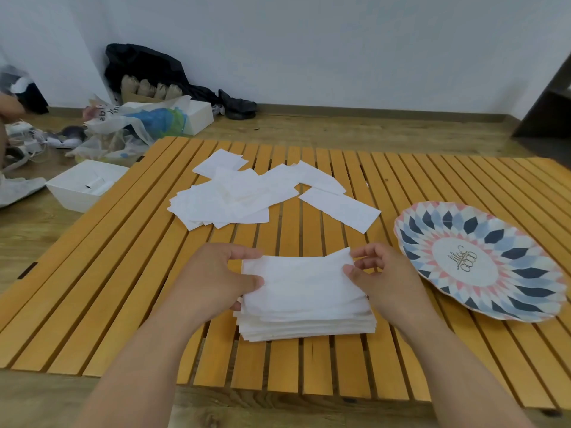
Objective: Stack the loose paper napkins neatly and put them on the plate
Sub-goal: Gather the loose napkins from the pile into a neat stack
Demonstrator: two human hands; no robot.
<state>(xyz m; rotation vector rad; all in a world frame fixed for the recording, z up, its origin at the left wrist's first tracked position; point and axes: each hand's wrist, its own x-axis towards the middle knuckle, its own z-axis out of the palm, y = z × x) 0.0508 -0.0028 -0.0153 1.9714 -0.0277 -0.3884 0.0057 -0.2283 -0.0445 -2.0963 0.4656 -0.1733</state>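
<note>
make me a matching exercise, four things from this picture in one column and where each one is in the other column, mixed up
1 napkin stack
2 loose napkins
3 plate
4 nearer white box

a on the floor, left of the table
b on the table's right side, nothing on it
c gripped by the left hand and right hand
d scattered on the table's far middle

Pairs: 1-c, 2-d, 3-b, 4-a

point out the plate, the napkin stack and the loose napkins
plate [482, 264]: head view, its printed centre
napkin stack [304, 291]: head view, middle of top sheet
loose napkins [234, 196]: head view, middle of the scattered pile
</note>
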